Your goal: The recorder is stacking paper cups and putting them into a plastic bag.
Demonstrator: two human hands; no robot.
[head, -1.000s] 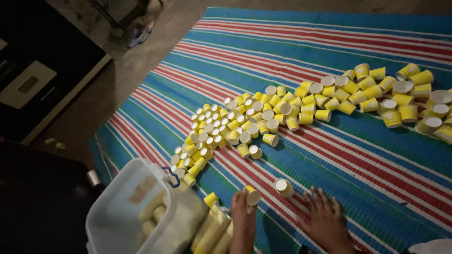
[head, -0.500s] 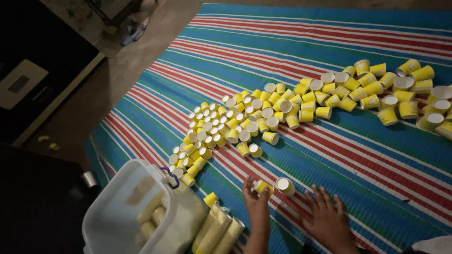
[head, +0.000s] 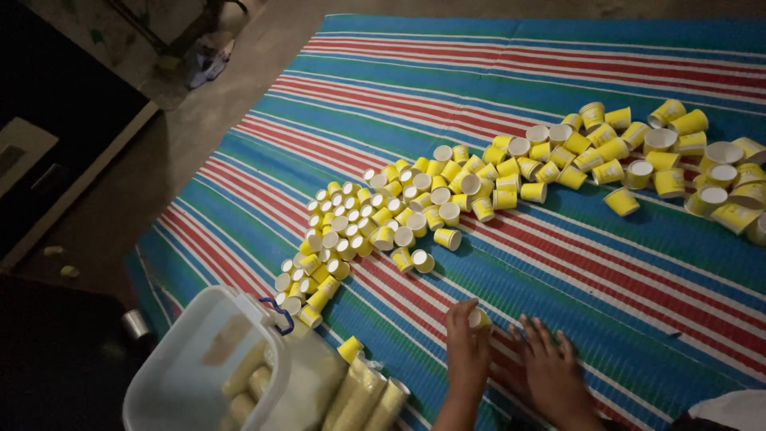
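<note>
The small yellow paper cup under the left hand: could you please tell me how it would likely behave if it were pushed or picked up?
The small yellow paper cup lies on its side on the striped woven mat, so a push would probably roll it in a curve. It looks thin-walled, so likely very light and easily crushed. The left hand covers part of it.

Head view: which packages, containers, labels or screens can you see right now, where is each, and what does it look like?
Plastic bin: bottom left, translucent white, rectangular, blue handle clip, pale stacks inside.
Sleeves of stacked cups: beside the bin, long yellowish tubes lying on the mat.
Loose cups: a yellow and white band across the striped mat.
Single cup: at the left hand; right hand flat beside it.
No screens or signs can be made out.
</note>
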